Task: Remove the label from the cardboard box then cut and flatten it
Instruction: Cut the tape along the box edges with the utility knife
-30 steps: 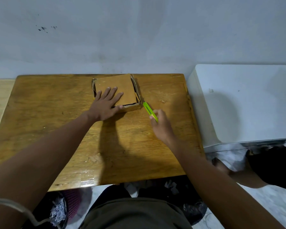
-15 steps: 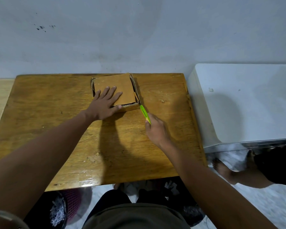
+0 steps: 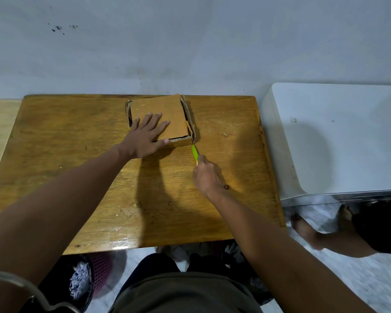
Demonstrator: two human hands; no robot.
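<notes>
A shallow brown cardboard box [image 3: 167, 109] lies at the far middle of the wooden table [image 3: 77, 154], its top panel sunk inside loose side walls. My left hand [image 3: 145, 136] lies flat on the box's near left part, fingers spread, pressing it down. My right hand [image 3: 207, 175] grips a green-handled cutter [image 3: 194, 152]. The cutter's tip touches the box's near right corner. No label shows on the box's top.
A white appliance [image 3: 336, 136] stands right of the table. Another person's bare feet [image 3: 307, 229] rest on the floor at the right. A bin with shredded paper [image 3: 81, 279] sits under the table's near edge. The wall runs just behind the table.
My right hand with the cutter has shifted left and nearer, bringing the tip from beside the box's right side to its near right corner. The left hand stays on the box.
</notes>
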